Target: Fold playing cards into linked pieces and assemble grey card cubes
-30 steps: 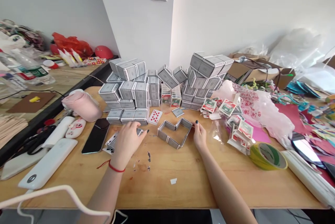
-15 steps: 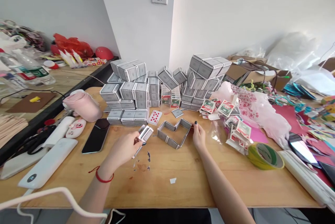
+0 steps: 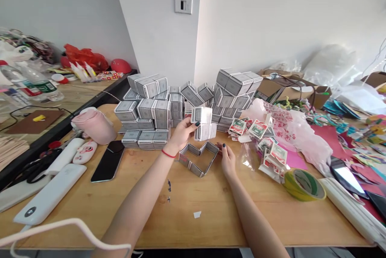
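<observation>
My left hand (image 3: 182,132) is raised over the middle of the table, pinching a small bundle of folded playing cards (image 3: 202,124) with white and grey patterned faces. Below it stands a heart-shaped frame (image 3: 193,166) made of grey-backed playing cards, its outline open at the top. My right hand (image 3: 228,160) rests on the table at the frame's right corner. Its thumb and fingers are slightly apart, with nothing visible between them; whether a fingertip touches the frame I cannot tell. Behind stand stacked blocks of folded cards (image 3: 153,107), the middle ones partly hidden by the held bundle.
Opened card boxes (image 3: 277,154) lie to the right, beside a yellow tape roll (image 3: 304,185) and a crumpled plastic bag (image 3: 297,123). On the left are a phone (image 3: 107,161), a white power bank (image 3: 50,194) and a pink pouch (image 3: 95,125). A white cable crosses the front left.
My left hand has moved right and away from me, carrying the folded cards from left of the heart-shaped frame to above its far side. My right hand has stayed beside the frame.
</observation>
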The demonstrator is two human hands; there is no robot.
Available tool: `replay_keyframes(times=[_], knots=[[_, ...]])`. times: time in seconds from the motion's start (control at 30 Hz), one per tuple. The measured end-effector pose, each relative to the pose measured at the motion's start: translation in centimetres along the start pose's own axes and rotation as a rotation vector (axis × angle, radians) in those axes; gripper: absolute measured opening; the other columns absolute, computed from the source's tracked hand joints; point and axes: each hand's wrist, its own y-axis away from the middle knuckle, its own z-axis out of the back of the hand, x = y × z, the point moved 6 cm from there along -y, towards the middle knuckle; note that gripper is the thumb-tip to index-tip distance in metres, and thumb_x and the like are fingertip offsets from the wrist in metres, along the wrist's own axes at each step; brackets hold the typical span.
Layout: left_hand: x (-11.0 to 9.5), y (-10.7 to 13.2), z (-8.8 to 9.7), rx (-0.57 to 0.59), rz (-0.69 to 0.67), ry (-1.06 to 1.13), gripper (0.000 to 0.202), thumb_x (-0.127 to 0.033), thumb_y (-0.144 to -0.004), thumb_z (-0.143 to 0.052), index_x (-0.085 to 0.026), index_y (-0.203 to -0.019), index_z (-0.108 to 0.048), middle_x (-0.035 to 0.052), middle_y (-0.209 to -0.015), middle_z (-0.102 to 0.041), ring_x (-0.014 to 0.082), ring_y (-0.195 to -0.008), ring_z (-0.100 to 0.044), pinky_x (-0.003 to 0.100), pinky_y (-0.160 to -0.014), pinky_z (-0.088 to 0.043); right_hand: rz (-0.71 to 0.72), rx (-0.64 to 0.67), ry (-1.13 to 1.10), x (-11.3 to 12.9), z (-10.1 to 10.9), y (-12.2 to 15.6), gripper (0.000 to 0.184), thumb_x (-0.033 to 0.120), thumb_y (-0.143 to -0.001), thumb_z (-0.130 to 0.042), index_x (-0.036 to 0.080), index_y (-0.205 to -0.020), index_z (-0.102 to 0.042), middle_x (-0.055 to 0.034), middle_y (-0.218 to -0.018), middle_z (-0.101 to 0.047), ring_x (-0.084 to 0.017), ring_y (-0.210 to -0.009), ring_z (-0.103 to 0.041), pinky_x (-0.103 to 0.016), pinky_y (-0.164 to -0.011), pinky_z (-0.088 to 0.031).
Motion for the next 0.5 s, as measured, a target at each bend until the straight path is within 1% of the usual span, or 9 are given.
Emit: replay_keyframes(times=[0.07,0.1,0.2,0.3,0.4,0.47,0.5], knots=[[1.8,-1.5,0.1,-0.031,0.032,-0.036,0.032,-0.036,-0.061,-0.073,-0.015,-0.076,-0.055,-0.0013,-0.070,-0.060,0.0114,-0.063,-0.055,0.024,-0.059,-0.043,-0.019,0.003,-0.037,-0.2,-0.1,-0.1,0.051,0.059,-0.077,-0.047,0.014,-0.098,-0.063,-0.0128,-0.099,-0.067,-0.024,-0.087,-0.063,-0.038,-0.077,-0.050],[2.3,-2.0,0.3,-0.056,0.025,-0.070,0.034,-0.038,-0.059,-0.074,-0.015,-0.074,-0.054,-0.0019,-0.067,-0.059,0.0112,-0.061,-0.054,0.024,-0.057,-0.042,-0.022,0.006,-0.035,-0.3,-0.1,-0.1,0.051,0.058,-0.077,-0.047,0.015,-0.100,-0.062,-0.0127,-0.098,-0.068,-0.024,-0.087,-0.064,-0.038,-0.078,-0.050],[3.1,-3.1,0.9,-0.072,0.012,-0.108,0.036,-0.040,-0.056,-0.075,-0.015,-0.071,-0.055,-0.0021,-0.064,-0.059,0.0127,-0.061,-0.056,0.025,-0.058,-0.043,-0.008,0.005,0.014,-0.4,-0.1,-0.2,0.051,0.058,-0.078,-0.046,0.015,-0.099,-0.063,-0.0128,-0.100,-0.067,-0.024,-0.088,-0.064,-0.039,-0.079,-0.050],[2.9,-3.8,1.8,-0.098,-0.010,-0.153,0.035,-0.042,-0.058,-0.074,-0.014,-0.070,-0.057,-0.0015,-0.064,-0.060,0.0134,-0.064,-0.057,0.026,-0.062,-0.043,0.000,-0.009,0.048,-0.5,-0.1,-0.2,0.052,0.059,-0.078,-0.044,0.015,-0.098,-0.063,-0.0124,-0.099,-0.068,-0.024,-0.087,-0.064,-0.039,-0.078,-0.050],[2.1,-4.5,2.7,-0.131,-0.030,-0.198,0.032,-0.042,-0.060,-0.072,-0.015,-0.068,-0.057,-0.0024,-0.060,-0.058,0.0118,-0.059,-0.054,0.025,-0.060,-0.041,0.000,-0.002,0.041,-0.5,-0.2,-0.3,0.052,0.060,-0.078,-0.044,0.016,-0.098,-0.063,-0.0122,-0.097,-0.068,-0.024,-0.086,-0.064,-0.038,-0.076,-0.051],[1.3,-4.9,3.2,-0.157,-0.049,-0.271,0.030,-0.040,-0.061,-0.072,-0.015,-0.064,-0.057,-0.0023,-0.057,-0.057,0.0111,-0.056,-0.052,0.023,-0.056,-0.038,0.011,0.000,0.046,-0.4,-0.2,-0.3,0.052,0.060,-0.078,-0.045,0.016,-0.097,-0.063,-0.0126,-0.098,-0.068,-0.024,-0.087,-0.064,-0.037,-0.075,-0.051],[0.7,-5.1,3.4,-0.173,-0.070,-0.357,0.029,-0.039,-0.061,-0.072,-0.014,-0.063,-0.057,-0.0017,-0.057,-0.057,0.0111,-0.055,-0.051,0.023,-0.054,-0.037,0.016,-0.001,0.054,-0.4,-0.2,-0.3,0.051,0.060,-0.078,-0.045,0.016,-0.097,-0.063,-0.0129,-0.099,-0.068,-0.024,-0.088,-0.063,-0.037,-0.076,-0.051]])
